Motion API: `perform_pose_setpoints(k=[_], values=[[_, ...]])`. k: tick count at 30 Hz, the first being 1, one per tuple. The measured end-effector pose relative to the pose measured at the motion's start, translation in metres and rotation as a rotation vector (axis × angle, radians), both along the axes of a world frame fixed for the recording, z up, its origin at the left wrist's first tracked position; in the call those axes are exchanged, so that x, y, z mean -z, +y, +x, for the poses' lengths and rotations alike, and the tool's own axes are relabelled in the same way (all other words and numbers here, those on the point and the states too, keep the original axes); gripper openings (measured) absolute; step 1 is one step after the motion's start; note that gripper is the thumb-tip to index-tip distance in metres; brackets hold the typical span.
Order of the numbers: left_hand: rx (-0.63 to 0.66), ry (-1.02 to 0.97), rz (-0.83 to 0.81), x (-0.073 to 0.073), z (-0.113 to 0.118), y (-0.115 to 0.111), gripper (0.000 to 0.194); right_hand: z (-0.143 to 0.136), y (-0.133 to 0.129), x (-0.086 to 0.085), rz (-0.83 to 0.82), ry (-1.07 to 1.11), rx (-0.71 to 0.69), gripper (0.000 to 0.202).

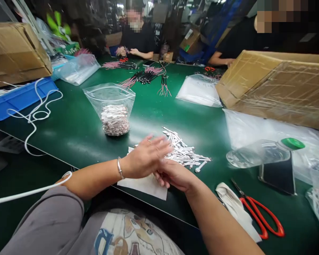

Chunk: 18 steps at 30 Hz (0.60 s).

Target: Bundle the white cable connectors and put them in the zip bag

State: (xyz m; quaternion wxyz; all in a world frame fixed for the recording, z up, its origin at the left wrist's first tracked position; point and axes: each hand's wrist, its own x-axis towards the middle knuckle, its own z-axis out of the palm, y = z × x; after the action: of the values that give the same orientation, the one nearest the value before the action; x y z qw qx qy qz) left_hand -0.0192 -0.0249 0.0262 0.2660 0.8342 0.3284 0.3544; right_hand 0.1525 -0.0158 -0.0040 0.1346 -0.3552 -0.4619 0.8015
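Note:
My left hand (147,156) is stretched out flat over the near edge of the table, its fingertips smeared by motion. Touching or just under it, my right hand (177,173) has loosely bent fingers; part of them is covered by the left hand. Nothing shows in either hand. Just beyond the hands lies a loose pile of small white connector pieces (184,152). Under the hands is a sheet of white paper (146,186). A clear zip bag (115,120) packed with similar white pieces stands upright behind the left hand.
Red-handled scissors (263,216) lie on a white cloth (228,198) at right, near a plastic bottle (260,153) and a phone (279,173). Cardboard boxes (287,88) flank both sides. A white cord (34,117) trails at left. Two people sit opposite, near bundled wires (146,76).

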Motion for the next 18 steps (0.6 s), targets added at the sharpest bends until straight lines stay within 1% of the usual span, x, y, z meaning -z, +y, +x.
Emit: perform_pose_setpoints(k=[2, 3, 5, 8, 11, 14, 16, 18], values=[[0.154, 0.284, 0.125, -0.011, -0.002, -0.006, 0.042, 0.001, -0.002, -0.003, 0.167, -0.062, -0.114, 0.043], [0.190, 0.402, 0.147, -0.015, -0.003, -0.009, 0.044, 0.002, -0.003, -0.005, 0.223, -0.084, -0.182, 0.044], [0.191, 0.575, 0.172, -0.020, -0.005, -0.015, 0.043, 0.003, -0.005, -0.008, 0.271, -0.114, -0.305, 0.044], [0.127, 0.786, 0.256, -0.022, -0.006, -0.026, 0.035, 0.003, -0.007, -0.011, 0.278, -0.138, -0.398, 0.047], [0.043, 0.967, 0.351, -0.023, -0.003, -0.037, 0.025, 0.001, -0.009, -0.013, 0.268, -0.095, -0.380, 0.045], [-0.028, 1.052, 0.371, -0.025, -0.001, -0.045, 0.018, -0.002, -0.013, -0.014, 0.250, -0.037, -0.323, 0.042], [-0.035, 1.070, 0.362, -0.028, -0.002, -0.048, 0.016, -0.004, -0.016, -0.016, 0.234, 0.009, -0.313, 0.042], [-0.004, 1.064, 0.341, -0.033, -0.005, -0.050, 0.014, -0.005, -0.019, -0.018, 0.214, 0.066, -0.315, 0.041]])
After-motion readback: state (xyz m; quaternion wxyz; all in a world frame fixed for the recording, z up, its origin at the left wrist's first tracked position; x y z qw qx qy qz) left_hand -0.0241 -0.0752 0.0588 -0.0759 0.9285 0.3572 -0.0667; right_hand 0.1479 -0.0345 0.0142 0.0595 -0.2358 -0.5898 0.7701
